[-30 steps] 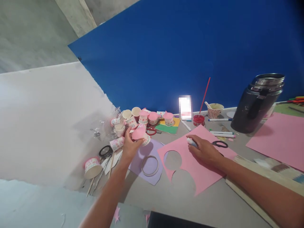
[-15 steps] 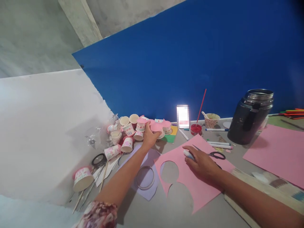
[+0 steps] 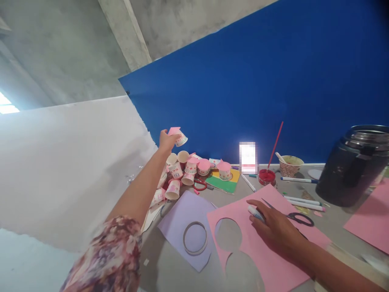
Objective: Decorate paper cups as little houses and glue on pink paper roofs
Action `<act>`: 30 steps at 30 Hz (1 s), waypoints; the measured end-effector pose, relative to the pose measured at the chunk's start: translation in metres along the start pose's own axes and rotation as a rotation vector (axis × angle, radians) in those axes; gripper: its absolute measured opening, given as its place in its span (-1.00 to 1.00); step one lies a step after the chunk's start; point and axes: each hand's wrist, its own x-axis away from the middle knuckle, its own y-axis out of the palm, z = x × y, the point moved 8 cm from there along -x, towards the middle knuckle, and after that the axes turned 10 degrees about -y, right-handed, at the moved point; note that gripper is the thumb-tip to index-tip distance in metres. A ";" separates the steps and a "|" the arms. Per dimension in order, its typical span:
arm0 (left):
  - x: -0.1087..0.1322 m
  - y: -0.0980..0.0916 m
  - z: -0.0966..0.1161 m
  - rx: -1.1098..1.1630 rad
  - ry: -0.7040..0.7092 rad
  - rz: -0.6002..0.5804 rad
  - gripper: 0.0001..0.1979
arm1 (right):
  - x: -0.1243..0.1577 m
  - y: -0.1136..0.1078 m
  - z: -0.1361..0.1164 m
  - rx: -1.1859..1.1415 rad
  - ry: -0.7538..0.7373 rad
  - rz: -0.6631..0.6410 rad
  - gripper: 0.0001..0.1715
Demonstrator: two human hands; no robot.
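Note:
My left hand (image 3: 167, 141) is raised above the pile of cups, its fingers closed on a paper cup (image 3: 181, 140) that has a pink paper top and printed or drawn patterns on its side. The cup is tilted. My right hand (image 3: 272, 223) rests on a pink paper sheet (image 3: 273, 275) with round holes cut from it, and holds a white and blue glue stick (image 3: 256, 213). Scissors (image 3: 300, 219) with black handles lie beside that hand, partly covered by it. Below the raised hand, several decorated cups (image 3: 174, 190) are heaped, some with pink tops.
A purple sheet (image 3: 176, 227) carries a roll of tape (image 3: 195, 238). At the back are a lit phone (image 3: 248, 157), a red paint pot (image 3: 267, 177) with a brush, and a cup (image 3: 291, 166). A dark flask (image 3: 349, 166) stands right, near several markers (image 3: 304, 202).
My left hand has lifted the pink-topped cup up and leftward off the group. Red-handled scissors near the cups now show. The right hand keeps its place on the sheet; the view has shifted.

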 end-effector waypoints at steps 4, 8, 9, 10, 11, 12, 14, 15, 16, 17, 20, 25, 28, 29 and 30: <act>-0.013 0.018 -0.031 -0.140 -0.158 0.032 -0.55 | 0.002 0.002 0.002 -0.002 0.009 -0.013 -0.38; -0.023 0.023 -0.052 -0.241 -0.199 0.074 -0.59 | 0.002 0.004 0.005 -0.011 0.004 -0.013 -0.37; -0.026 0.022 -0.054 -0.262 -0.197 0.086 -0.59 | 0.002 0.004 0.005 -0.007 -0.002 -0.011 -0.37; -0.029 0.020 -0.056 -0.282 -0.193 0.096 -0.59 | 0.001 0.004 0.006 -0.003 -0.006 -0.010 -0.38; -0.031 0.019 -0.058 -0.299 -0.188 0.100 -0.58 | 0.001 0.005 0.006 0.001 -0.011 -0.011 -0.38; -0.033 0.017 -0.059 -0.314 -0.182 0.097 -0.58 | 0.000 0.005 0.005 0.005 -0.015 -0.012 -0.38; -0.035 0.017 -0.062 -0.337 -0.169 0.075 -0.58 | 0.000 0.005 0.005 0.009 -0.024 -0.015 -0.37; -0.035 0.018 -0.063 -0.345 -0.159 0.060 -0.58 | -0.001 0.005 0.004 0.009 -0.023 -0.016 -0.37; -0.034 0.020 -0.064 -0.351 -0.149 0.047 -0.58 | 0.000 0.006 0.004 0.007 -0.020 -0.017 -0.37; -0.033 0.021 -0.065 -0.355 -0.137 0.036 -0.58 | 0.000 0.006 0.005 0.002 -0.017 -0.016 -0.37; -0.032 0.027 -0.067 -0.363 -0.109 0.018 -0.58 | 0.001 0.007 0.006 -0.019 0.000 -0.026 -0.37; -0.033 0.030 -0.071 -0.365 -0.101 0.007 -0.58 | 0.001 0.010 0.008 -0.036 0.023 -0.067 -0.36; -0.032 0.028 -0.073 -0.367 -0.101 0.013 -0.58 | 0.000 0.010 0.006 -0.041 0.015 -0.075 -0.36; -0.032 0.027 -0.074 -0.366 -0.100 0.015 -0.58 | 0.000 0.010 0.006 -0.037 0.012 -0.074 -0.36; -0.031 0.027 -0.075 -0.365 -0.100 0.017 -0.58 | 0.000 0.009 0.005 -0.032 0.010 -0.072 -0.36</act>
